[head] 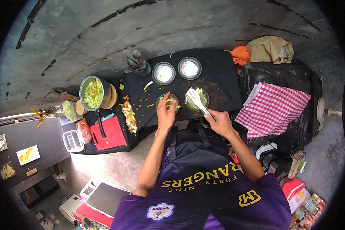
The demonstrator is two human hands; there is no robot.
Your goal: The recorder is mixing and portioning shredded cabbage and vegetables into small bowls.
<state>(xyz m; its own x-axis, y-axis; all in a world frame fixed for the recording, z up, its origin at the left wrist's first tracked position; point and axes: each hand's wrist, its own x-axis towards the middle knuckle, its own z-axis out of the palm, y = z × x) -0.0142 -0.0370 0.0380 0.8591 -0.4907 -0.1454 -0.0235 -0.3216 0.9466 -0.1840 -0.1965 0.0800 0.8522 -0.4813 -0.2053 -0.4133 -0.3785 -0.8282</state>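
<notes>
My right hand (220,122) is closed around the handle of white-headed tongs (194,97), whose head rests over a clear bowl of shredded cabbage (201,96). To its left, my left hand (166,110) reaches over a second clear bowl (176,107) that holds some shredded vegetable; its fingers are apart at the bowl's contents. Behind these bowls stand two more round clear containers, the left one (163,73) and the right one (189,68), each with something white and an orange bit inside. A saucepan (92,93) at the left holds shredded cabbage and carrot.
A red cutting board (110,135), a light-blue-handled utensil (107,117), a pile of vegetable scraps (128,115) and an empty-looking plastic tub (73,141) lie left. A utensil holder (142,67) stands against the wall. A checked cloth (274,107) covers black plastic at right.
</notes>
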